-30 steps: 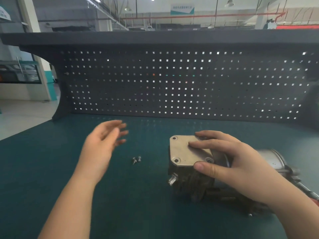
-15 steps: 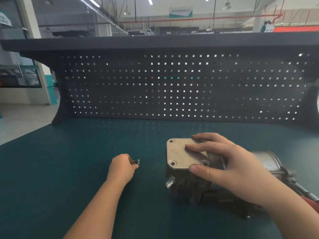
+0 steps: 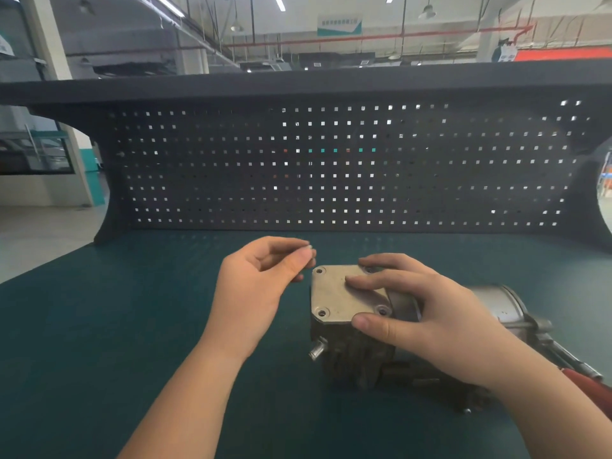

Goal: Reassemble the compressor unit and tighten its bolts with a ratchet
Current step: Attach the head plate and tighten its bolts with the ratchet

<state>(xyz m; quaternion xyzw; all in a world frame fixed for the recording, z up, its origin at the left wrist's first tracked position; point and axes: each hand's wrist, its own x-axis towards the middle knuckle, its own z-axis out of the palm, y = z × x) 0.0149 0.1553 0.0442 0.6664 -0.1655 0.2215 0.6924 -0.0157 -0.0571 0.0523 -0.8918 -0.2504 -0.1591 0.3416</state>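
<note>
Metal dominates the single head view: a grimy cast compressor unit [image 3: 361, 346] lies on its side on the dark green bench mat [image 3: 99, 342], in front of the black perforated back panel [image 3: 331, 167], with its pale cylindrical motor housing [image 3: 496, 303] running off to the right. On top sits a flat, tan, rounded-square metal cover plate [image 3: 334, 296] with a bolt hole at each corner; the holes that show look empty, so I judge the bolts are not yet in. The right hand [image 3: 430, 319] rests on that plate with its fingers spread and nearly straight, thumb against the near edge, pressing it down rather than clutching it. The left hand [image 3: 258, 286] hovers just beside the plate's far left corner, thumb and forefinger pinched together on something small and pale at the tips, probably a small bolt [image 3: 310, 247], though it is too small and blurred to be sure. The unit looks heavy and rigid, unlikely to slide under a light push, and its body is best steadied from above or by the housing. The plate is stiff but loose, so it could shift off its holes. The bolt is light, smooth and easily dropped; it wants a fingertip hold by the head.
</note>
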